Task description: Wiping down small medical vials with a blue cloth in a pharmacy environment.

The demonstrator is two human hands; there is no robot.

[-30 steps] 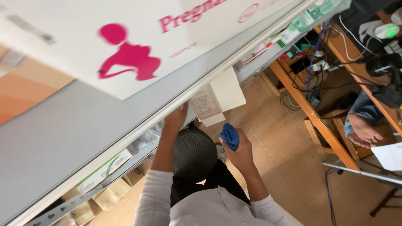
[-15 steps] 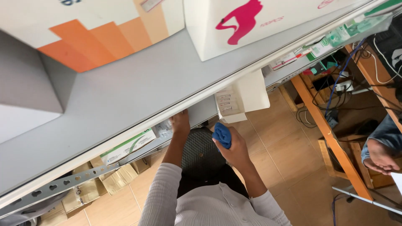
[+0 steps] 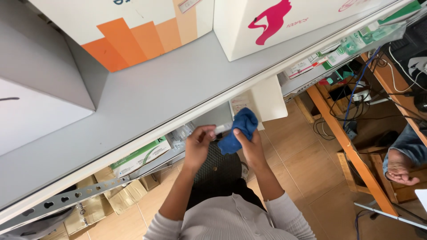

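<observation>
Below the grey shelf (image 3: 178, 89), our right hand (image 3: 251, 144) grips a blue cloth (image 3: 238, 129); our left hand (image 3: 198, 144) pinches a small white item (image 3: 221, 129), wiping apparently underway.

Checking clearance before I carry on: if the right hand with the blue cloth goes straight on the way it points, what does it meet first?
Probably the white card hanging below the grey shelf's edge: the right hand and blue cloth point up at it. Depth is unclear, so the gap can't be judged.

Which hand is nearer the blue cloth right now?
Right. The right hand holds the blue cloth bunched in its fingers. The left hand sits just beside it, pinching a small white item whose end meets the cloth.
</observation>
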